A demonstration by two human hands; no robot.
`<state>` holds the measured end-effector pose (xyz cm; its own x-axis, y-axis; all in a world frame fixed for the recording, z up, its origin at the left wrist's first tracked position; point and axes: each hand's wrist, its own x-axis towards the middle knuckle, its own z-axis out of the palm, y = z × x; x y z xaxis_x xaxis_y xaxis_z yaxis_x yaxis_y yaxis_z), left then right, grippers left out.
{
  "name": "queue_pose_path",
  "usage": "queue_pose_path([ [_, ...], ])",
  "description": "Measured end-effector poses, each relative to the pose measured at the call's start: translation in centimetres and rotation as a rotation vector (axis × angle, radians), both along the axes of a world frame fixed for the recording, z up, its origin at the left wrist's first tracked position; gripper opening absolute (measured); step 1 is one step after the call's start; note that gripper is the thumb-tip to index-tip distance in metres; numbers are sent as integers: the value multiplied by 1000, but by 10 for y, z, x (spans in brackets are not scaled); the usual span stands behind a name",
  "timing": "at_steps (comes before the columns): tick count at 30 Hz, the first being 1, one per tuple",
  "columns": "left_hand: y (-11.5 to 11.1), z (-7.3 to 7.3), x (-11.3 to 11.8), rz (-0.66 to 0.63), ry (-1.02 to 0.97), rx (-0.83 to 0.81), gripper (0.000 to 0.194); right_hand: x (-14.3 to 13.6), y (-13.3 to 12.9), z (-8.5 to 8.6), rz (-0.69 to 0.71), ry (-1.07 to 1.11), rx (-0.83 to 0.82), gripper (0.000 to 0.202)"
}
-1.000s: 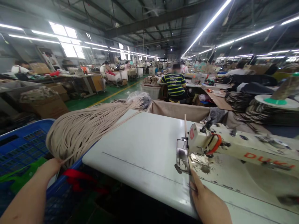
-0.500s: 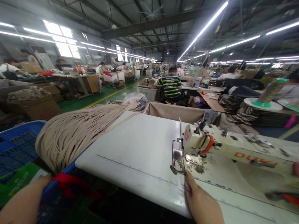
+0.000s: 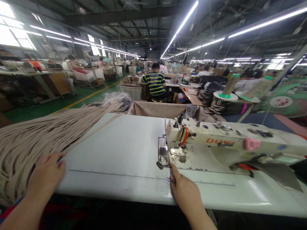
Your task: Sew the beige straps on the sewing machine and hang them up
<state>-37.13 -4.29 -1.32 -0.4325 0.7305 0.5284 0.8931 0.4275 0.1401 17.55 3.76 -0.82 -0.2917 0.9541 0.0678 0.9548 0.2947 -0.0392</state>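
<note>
Your right hand [image 3: 184,191] pinched one strip [image 3: 170,166] fed just ahead under the sewing machine [image 3: 216,140]; your left hand [image 3: 48,174], fingers spread, lay on the large unsewn bundle [image 3: 48,134].

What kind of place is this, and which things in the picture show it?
Most likely a sewing factory floor. A sewing machine stands on the white table, a big bundle of beige straps lies at the left hand, and other people sit at long rows of tables under strip lights.
</note>
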Motion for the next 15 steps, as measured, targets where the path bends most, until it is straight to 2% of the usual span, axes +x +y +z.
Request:
queue_pose_path([
  [3, 44, -2, 84, -270, -48, 47, 32, -1, -1, 0, -2, -7, -7, 54],
  [7, 85, -24, 195, -617, -211, 5, 33, 0, -3, 0, -13, 8, -12, 56],
  [11, 99, -34, 287, -928, -134, -88, 35, 3, -5, -2, 13, 42, 20, 56],
  [13, 101, -34, 322, -1010, -83, -139, 43, 5, -6, -4, 28, 62, 47, 55],
  [15, 104, -34, 347, -1029, -51, -165, 51, 5, -8, -5, 31, 77, 62, 55],
])
